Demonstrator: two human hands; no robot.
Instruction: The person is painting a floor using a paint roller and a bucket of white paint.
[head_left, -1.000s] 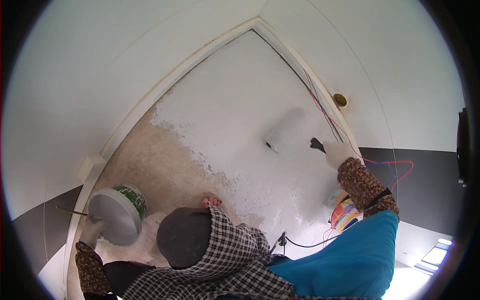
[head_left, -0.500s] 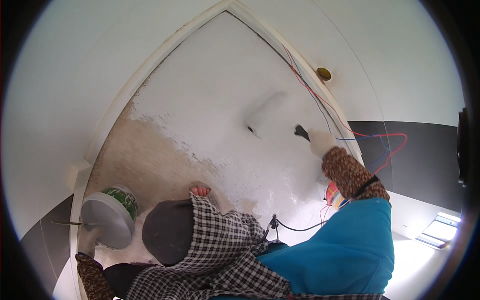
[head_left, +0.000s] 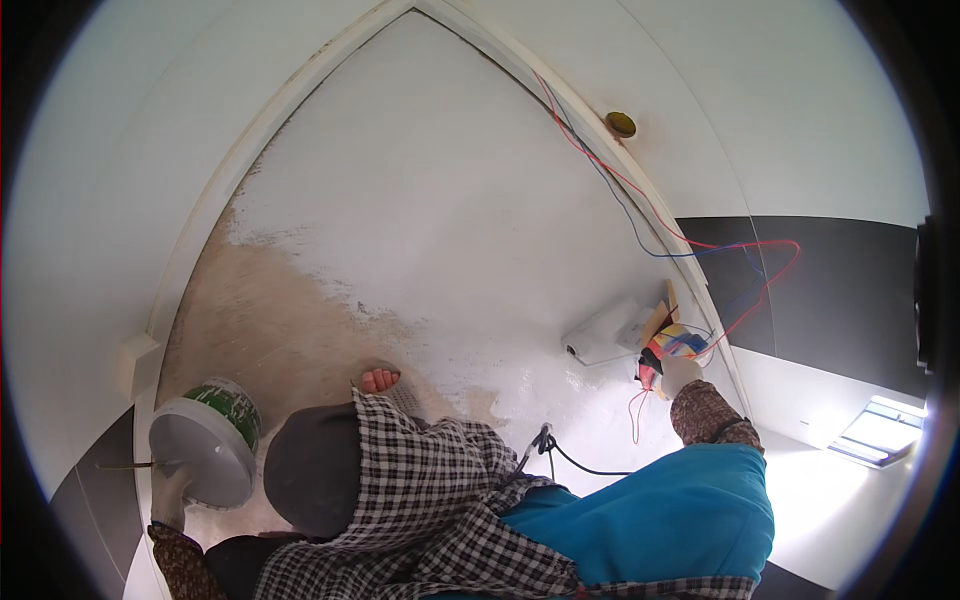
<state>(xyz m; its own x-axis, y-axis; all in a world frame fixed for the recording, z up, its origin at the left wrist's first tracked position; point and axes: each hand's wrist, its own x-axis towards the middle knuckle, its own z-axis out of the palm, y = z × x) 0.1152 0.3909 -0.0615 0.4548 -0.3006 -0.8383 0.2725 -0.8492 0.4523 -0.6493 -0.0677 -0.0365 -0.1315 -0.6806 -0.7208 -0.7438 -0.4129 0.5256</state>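
Green label, barely readable, marks the bucket at the left hand, its grip unclear; right hand grips the roller.

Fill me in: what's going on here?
A crouching person is working over a floor partly coated pale grey, with a brown uncoated patch at the left. The right hand grips a paint roller low at the right, next to a colourful box. The left hand is at the rim of a tilted bucket with a green side; its exact grip is unclear.
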